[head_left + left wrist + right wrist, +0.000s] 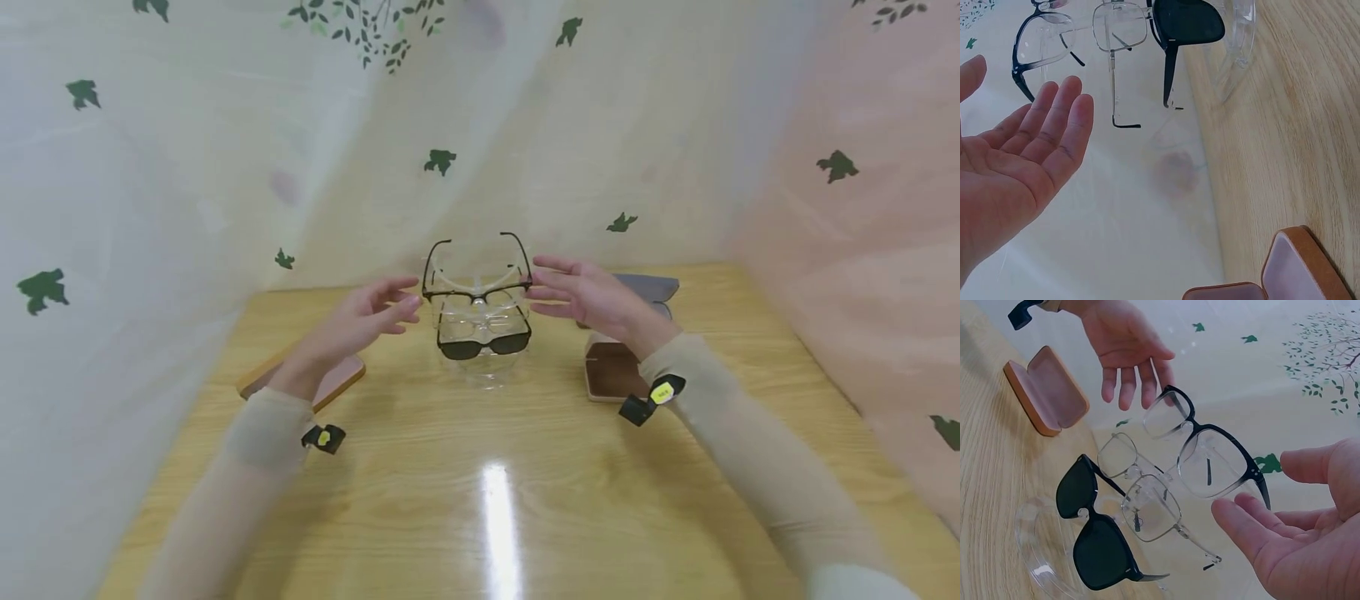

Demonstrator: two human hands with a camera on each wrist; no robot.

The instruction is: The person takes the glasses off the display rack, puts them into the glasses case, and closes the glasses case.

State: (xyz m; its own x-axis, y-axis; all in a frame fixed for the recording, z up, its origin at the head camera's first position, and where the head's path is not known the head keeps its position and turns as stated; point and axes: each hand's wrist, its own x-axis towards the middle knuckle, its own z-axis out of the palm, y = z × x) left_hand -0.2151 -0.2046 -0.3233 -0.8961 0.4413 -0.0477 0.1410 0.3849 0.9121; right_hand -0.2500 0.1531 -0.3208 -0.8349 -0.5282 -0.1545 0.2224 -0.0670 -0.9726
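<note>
- Left hand point(367, 312), fingers released, beside black-rimmed, clear-lensed eyeglasses point(1196, 427)
- Right hand point(588, 296), fingers released, near their other side
- Black, dark-lensed sunglasses point(1188, 22) lower on clear plastic stand point(1041, 570)

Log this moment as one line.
left hand: empty, near top glasses | right hand: empty, near top glasses | sunglasses: on stand

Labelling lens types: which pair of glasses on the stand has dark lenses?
The lowest pair, black-framed: its lenses are dark. The wire-framed pair above it and the topmost pair have clear ones.
</note>
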